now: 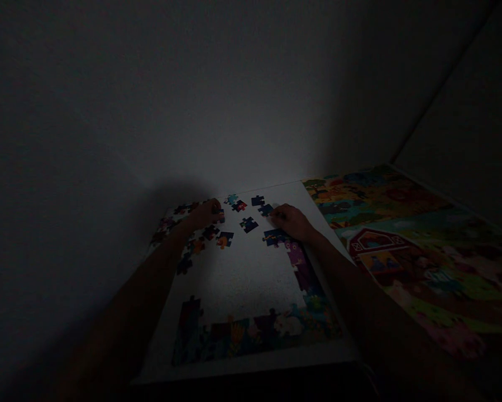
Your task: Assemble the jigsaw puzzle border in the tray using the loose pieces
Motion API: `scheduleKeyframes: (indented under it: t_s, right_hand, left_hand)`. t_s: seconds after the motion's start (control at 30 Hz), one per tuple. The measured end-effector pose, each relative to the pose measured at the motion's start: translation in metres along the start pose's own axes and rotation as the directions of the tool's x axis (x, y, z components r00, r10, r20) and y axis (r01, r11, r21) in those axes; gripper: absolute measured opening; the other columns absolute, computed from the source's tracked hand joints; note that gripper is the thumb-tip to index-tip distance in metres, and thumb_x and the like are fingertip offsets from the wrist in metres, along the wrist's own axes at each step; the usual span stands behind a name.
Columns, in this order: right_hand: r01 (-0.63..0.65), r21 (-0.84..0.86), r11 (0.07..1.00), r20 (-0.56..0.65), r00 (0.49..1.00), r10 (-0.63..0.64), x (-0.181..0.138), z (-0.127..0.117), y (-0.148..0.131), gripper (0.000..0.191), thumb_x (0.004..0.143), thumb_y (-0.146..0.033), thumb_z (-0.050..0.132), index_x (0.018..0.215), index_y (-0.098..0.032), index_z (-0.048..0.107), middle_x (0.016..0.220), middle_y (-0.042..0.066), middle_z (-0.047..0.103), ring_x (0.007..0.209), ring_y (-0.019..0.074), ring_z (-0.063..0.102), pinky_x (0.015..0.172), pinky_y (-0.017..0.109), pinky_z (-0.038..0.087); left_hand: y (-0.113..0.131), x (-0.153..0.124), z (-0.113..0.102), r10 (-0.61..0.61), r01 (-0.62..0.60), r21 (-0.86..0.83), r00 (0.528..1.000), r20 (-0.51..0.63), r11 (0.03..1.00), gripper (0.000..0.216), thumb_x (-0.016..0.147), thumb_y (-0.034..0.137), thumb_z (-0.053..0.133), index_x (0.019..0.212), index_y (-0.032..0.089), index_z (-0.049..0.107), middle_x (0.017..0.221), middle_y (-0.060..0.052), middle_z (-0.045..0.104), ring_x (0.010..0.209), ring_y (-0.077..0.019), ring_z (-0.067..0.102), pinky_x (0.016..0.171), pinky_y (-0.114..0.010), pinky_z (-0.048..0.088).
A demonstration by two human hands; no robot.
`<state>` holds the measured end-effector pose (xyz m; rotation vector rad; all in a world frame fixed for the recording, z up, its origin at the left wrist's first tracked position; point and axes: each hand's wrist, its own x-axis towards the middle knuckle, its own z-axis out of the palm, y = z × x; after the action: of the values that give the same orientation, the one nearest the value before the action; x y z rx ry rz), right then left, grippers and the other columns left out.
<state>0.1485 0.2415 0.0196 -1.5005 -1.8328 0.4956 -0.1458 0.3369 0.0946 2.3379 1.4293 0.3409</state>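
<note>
In the head view my left hand [205, 215] is closed at the far left of the white board, its fingers on a small dark jigsaw puzzle piece [220, 216]. My right hand [293, 222] is at the far right, fingertips pinched at the edge of a dark blue puzzle piece [265, 210]. Between the hands lies another blue piece [248, 224]. A joined strip of puzzle [254, 332] runs along the near edge and up the right side, where a purple section [296, 257] shows below my right wrist. Dim light hides fine detail.
Loose pieces lie around my left hand, including an orange and blue one [224, 240]. Beside the white board [242, 279], on the right, lie colourful animal pictures, one with a red barn [376, 241]. A pale wall [234, 111] stands behind.
</note>
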Motion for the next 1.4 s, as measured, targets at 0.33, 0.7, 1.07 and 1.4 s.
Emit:
scheduleKeyframes:
  t_s: [0.33,0.7,1.07,1.4]
  right_hand:
    - [0.053,-0.067,0.996,0.036,0.998,-0.051,-0.001,-0.001,-0.002,0.033,0.077,-0.044,0.073,0.104,-0.025,0.073,0.107,0.006,0.07,0.099,0.0239,0.063,0.09,0.037,0.044]
    - [0.023,-0.064,0.998,0.035,0.999,-0.021,0.0,-0.001,-0.005,0.028,0.08,-0.039,0.071,0.103,-0.024,0.074,0.106,0.007,0.07,0.098,0.0242,0.064,0.091,0.04,0.045]
    - [0.003,-0.085,0.996,0.075,0.997,0.003,0.001,-0.005,-0.011,0.024,0.08,-0.036,0.07,0.101,-0.024,0.074,0.106,0.007,0.07,0.1,0.0252,0.064,0.092,0.041,0.046]
    - [0.034,-0.118,0.992,0.081,0.996,-0.024,-0.001,-0.005,-0.012,0.024,0.082,-0.038,0.068,0.102,-0.024,0.073,0.108,0.006,0.069,0.102,0.0249,0.062,0.094,0.041,0.043]
  left_hand:
    - [0.085,-0.06,0.09,0.13,-0.132,-0.268,0.991,-0.023,0.954,0.013,0.085,0.024,0.062,0.098,0.023,0.063,0.092,-0.001,0.071,0.083,-0.0169,0.068,0.075,-0.03,0.054]
    - [0.079,-0.069,0.095,0.272,-0.284,-0.126,0.956,-0.107,0.95,0.025,0.094,0.027,0.054,0.118,0.023,0.059,0.124,-0.005,0.06,0.119,-0.0214,0.052,0.106,-0.042,0.04]
    - [0.076,-0.075,0.089,0.35,-0.34,0.182,0.936,-0.027,0.923,0.025,0.091,0.032,0.061,0.115,0.024,0.064,0.115,-0.005,0.06,0.108,-0.023,0.056,0.096,-0.041,0.046]
    - [0.079,-0.074,0.092,0.37,-0.366,0.163,0.929,0.008,0.916,0.025,0.095,0.036,0.054,0.117,0.028,0.064,0.114,-0.005,0.056,0.107,-0.0232,0.054,0.096,-0.043,0.044]
